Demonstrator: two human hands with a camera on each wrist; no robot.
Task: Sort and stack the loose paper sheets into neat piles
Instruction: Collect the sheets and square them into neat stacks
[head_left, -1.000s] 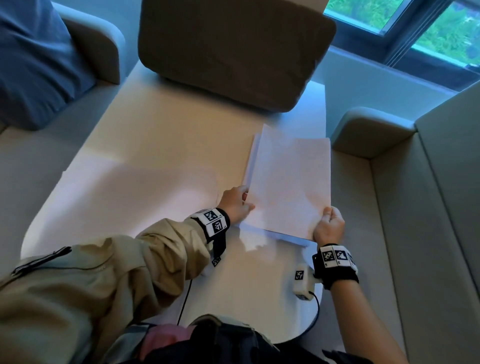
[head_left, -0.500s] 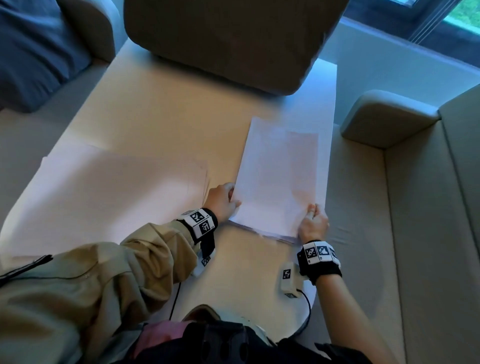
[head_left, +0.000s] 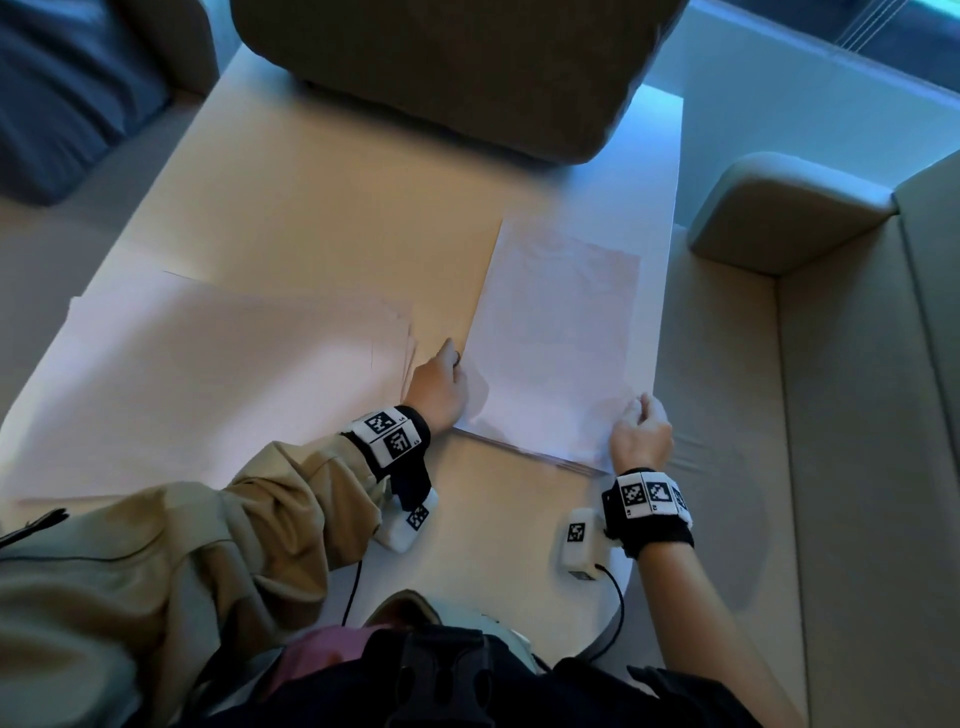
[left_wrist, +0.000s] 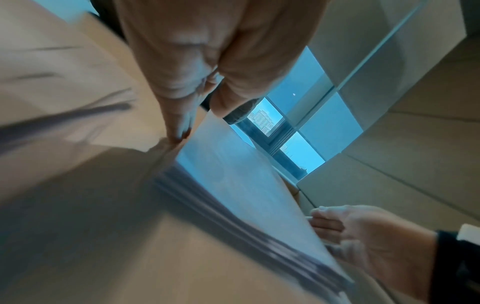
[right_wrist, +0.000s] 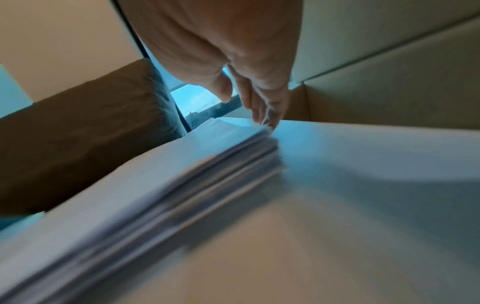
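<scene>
**Squaring the right-hand pile**

Right now you are truing up the pile of sheets (head_left: 558, 343) at the right edge of the table (head_left: 311, 208) — the step looks like alignment rather than sorting. Your left hand (head_left: 440, 387) sits at the pile's near-left corner, fingers (left_wrist: 179, 131) extended against the left edge with the tips at the table surface; they look straight, not curled round the paper. Your right hand (head_left: 640, 434) is at the near-right corner, fingers (right_wrist: 259, 107) reaching down along the side of the sheets, the thumb held apart. Whether those fingers pinch a sheet or only press against the edge, you cannot tell from these views.

A second, broader spread of sheets (head_left: 208, 374) lies to the left, its right edge fanned and uneven, just beside your left hand. It probably needs the same treatment.

For the next move, the wrist views show the near edge of the right pile stepped, the sheets not flush. So you likely want to push both long sides inward together, then tap the near edge forward — gently, since thin paper buckles under a hard shove.

Compared with half a second ago, the pile lies flatter and farther toward the table's right edge; a second ago its top sheets were lifted off the table. Your hands have kept their two near corners. More of the left spread has come into view.
</scene>
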